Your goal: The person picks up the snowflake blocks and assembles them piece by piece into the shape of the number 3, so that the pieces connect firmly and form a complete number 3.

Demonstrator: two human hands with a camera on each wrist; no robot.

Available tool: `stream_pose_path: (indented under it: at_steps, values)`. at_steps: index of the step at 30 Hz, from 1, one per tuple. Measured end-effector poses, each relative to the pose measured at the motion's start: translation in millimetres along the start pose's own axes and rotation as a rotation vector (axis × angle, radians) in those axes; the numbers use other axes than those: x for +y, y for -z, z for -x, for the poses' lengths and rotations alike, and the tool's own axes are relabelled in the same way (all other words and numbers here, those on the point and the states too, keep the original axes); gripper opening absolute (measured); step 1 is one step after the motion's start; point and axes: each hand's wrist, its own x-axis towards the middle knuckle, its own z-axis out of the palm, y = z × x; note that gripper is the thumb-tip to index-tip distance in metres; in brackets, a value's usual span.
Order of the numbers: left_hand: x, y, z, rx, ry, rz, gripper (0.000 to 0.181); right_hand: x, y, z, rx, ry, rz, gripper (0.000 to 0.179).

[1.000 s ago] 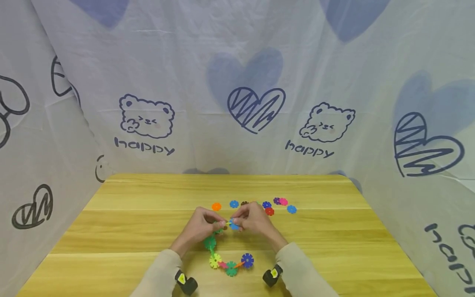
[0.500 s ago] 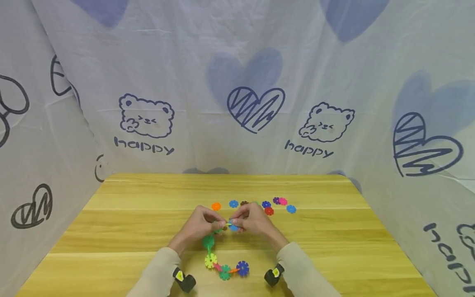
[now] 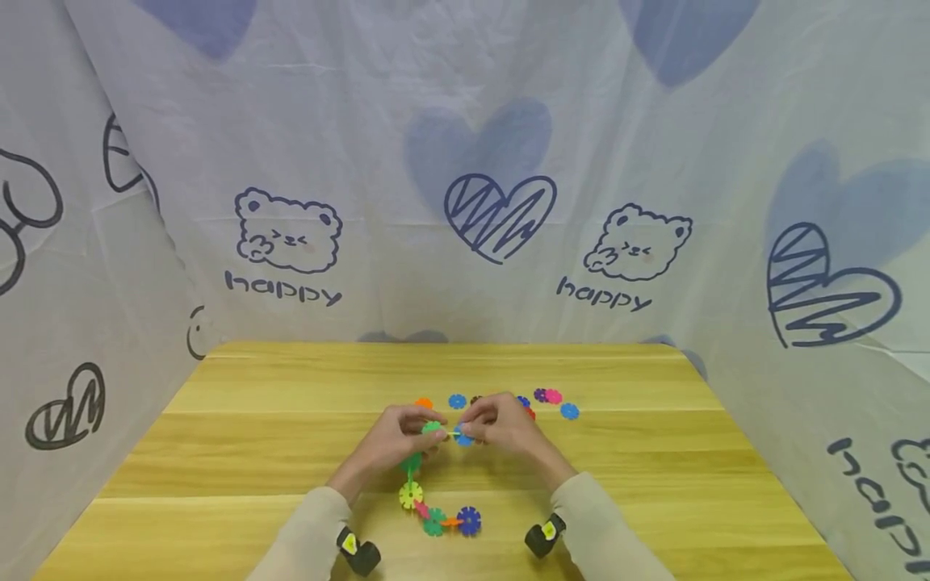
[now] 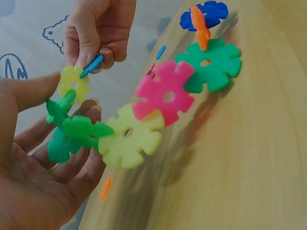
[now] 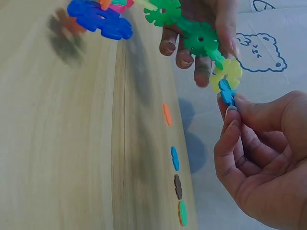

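A chain of slotted plastic snowflake discs curves below my hands, with a dark blue disc (image 3: 468, 521) at its free end. Between come orange, green, pink and yellow pieces; the pink disc (image 4: 165, 93) is large in the left wrist view. My left hand (image 3: 398, 436) holds the chain's upper part, its green discs (image 5: 200, 39) lying between thumb and loosely bent fingers. Beyond them is a yellow disc (image 5: 226, 75), edge-on from above. My right hand (image 3: 507, 428) pinches a light blue disc (image 5: 226, 91), which meets the yellow disc's edge.
Loose discs lie across the wooden table (image 3: 639, 484) behind my hands: orange (image 5: 167, 115), light blue (image 3: 457, 401), brown (image 5: 178, 187), pink (image 3: 554, 396) and others. My right hand partly covers this row. A printed cloth (image 3: 392, 266) hangs behind the table.
A green disc now shows above my left thumb as its hold shifts. My right hand has moved slightly right with the light blue disc. The chain's free end has swung left.
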Motion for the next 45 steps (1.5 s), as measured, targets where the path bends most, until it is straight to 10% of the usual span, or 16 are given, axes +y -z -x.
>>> stream_pose_path:
  at_steps: [11,26,37,45]
  values:
    - [-5.5,5.7,6.7,0.048,0.025,0.033,0.045,4,4,4.0,0.025,-0.066,-0.119,0.011]
    - [2.8,16.8,1.5,-0.022,0.023,-0.057,0.033,7,12,7.4,-0.252,-0.051,0.025,0.014]
    - [7.2,22.9,0.7,-0.128,-0.029,-0.138,0.026,31,52,-8.8,0.186,-0.141,0.376,0.007]
    - [7.5,18.9,-2.5,-0.154,-0.013,-0.203,0.023,55,56,-12.5,0.188,-0.158,0.535,0.01]
